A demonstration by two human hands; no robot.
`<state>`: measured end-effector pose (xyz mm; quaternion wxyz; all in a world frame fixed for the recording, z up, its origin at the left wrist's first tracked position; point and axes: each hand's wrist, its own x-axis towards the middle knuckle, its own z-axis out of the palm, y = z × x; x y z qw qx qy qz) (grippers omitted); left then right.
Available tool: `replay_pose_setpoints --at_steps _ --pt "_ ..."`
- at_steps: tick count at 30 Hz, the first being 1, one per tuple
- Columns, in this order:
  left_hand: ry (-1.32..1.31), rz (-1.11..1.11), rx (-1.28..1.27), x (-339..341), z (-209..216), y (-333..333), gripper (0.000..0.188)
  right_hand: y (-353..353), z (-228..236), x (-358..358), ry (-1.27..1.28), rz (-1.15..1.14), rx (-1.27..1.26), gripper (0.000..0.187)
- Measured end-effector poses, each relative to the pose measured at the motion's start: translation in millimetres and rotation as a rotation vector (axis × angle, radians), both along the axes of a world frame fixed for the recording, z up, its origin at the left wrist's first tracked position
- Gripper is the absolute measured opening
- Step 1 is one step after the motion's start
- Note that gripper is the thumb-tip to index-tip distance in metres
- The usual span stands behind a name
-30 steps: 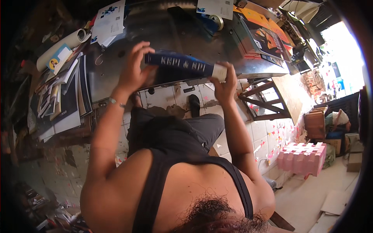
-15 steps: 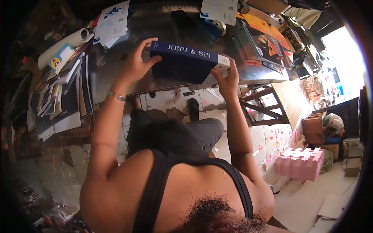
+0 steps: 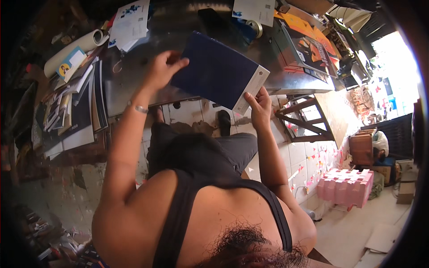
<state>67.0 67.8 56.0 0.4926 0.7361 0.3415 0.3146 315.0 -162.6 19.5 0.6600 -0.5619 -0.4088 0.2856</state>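
Observation:
A thick dark blue hardcover book (image 3: 214,67) with a white band along its right end is held tilted above the near edge of the metal table (image 3: 134,85). My right hand (image 3: 259,105) grips its lower right corner, thumb on the white band and fingers partly hidden behind. At the left edge is my left hand (image 3: 163,69), its thumb on the cover and its other fingers bent beside that edge. How firmly the left hand holds is hard to see.
Loose papers and booklets (image 3: 76,107) are heaped at the left beside a white paper roll (image 3: 76,49). A tape roll (image 3: 254,29) and stacked orange-and-black printed covers (image 3: 308,49) lie at the far right. A pink block-shaped stack (image 3: 346,187) stands right.
The book has turned from showing its spine to showing its flat cover, and it slants down to the right. My right hand has moved down with its corner; my left hand has shifted slightly.

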Motion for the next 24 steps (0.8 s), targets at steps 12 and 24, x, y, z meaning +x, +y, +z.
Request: replay_pose_setpoints --at_steps 12,24 --pt "-0.206 0.126 0.073 -26 2 -68 0.017 -24 -19 -54 0.519 -0.017 -0.15 0.032" --pt "-0.046 0.019 -0.642 -53 -79 -121 0.073 -10 45 -49 -0.985 0.023 -0.173 0.039"
